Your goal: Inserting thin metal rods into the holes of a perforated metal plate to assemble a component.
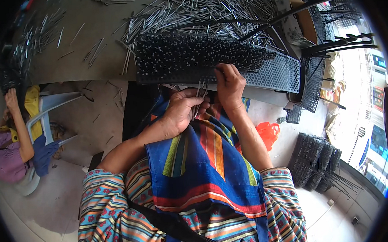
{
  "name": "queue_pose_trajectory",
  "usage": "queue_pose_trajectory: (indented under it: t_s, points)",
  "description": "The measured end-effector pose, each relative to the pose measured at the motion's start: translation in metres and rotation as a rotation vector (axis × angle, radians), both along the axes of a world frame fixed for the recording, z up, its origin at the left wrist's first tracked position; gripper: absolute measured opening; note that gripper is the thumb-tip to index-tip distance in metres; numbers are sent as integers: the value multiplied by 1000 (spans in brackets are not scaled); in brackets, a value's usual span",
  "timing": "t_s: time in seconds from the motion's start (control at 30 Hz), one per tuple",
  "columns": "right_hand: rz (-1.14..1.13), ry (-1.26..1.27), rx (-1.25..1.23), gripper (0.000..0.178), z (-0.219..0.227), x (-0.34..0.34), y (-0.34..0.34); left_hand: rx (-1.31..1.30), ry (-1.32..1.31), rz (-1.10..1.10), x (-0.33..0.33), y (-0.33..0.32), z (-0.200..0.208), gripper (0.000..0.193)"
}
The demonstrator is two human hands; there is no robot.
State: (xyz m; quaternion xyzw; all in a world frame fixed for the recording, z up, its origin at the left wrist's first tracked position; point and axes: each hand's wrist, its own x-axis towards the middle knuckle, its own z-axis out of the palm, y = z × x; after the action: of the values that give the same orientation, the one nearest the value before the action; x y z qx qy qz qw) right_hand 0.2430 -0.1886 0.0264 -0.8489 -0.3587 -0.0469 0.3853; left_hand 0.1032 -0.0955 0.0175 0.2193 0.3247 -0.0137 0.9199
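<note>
Just in front of me, my left hand [179,111] is closed around a few thin metal rods [198,99], which stick out above and below its fingers. Beside it, my right hand [231,87] is raised at the near edge of a perforated metal tray [284,74]. Its thumb and fingers are pinched together, and what lies between them is too small to name. Many short dark rods [195,53] stand upright in the holes of the tray, packed over its left and middle part. Bare holes show at its right end.
Loose metal rods [188,11] lie heaped on the table [86,69] behind the tray. A cardboard box [302,21] and black hooked bars [339,45] stand at the right. Dark stacked racks [314,160] and a red bag [268,133] are lower down. Another person [12,150] sits far left.
</note>
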Motion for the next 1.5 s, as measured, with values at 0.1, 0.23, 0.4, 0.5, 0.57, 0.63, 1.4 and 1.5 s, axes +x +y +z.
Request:
queue_pose_trajectory:
  t_s: [0.1, 0.23, 0.4, 0.5, 0.57, 0.63, 1.4, 1.5]
  points:
    - [-8, -84, 64, 10, 4, 2, 0, -1, 10, 5, 0, -1, 0, 16]
    - [-20, -128, 166, 10, 16, 5, -1, 15, 24, 9, -1, 1, -2, 15]
    - [71, -132, 73, 10, 19, 13, 4, 8, 45, -32, 1, 0, -1, 18]
    - [67, -186, -7, 12, 18, 15, 8, 8, 52, -3, 1, -1, -2, 15]
    - [73, -191, 17, 14, 17, 16, 9, 1, 48, 0, 2, -1, -3, 15]
    - [81, -148, -28, 14, 24, 19, 11, 5, 53, -25, 1, 0, -3, 15]
    - [-146, 635, 535, 2, 33, 7, -24, 32, 88, -45, 1, -2, -2, 18]
    - [-9, 143, 400, 7, 21, 22, -20, 13, 40, -77, 3, -10, 1, 19]
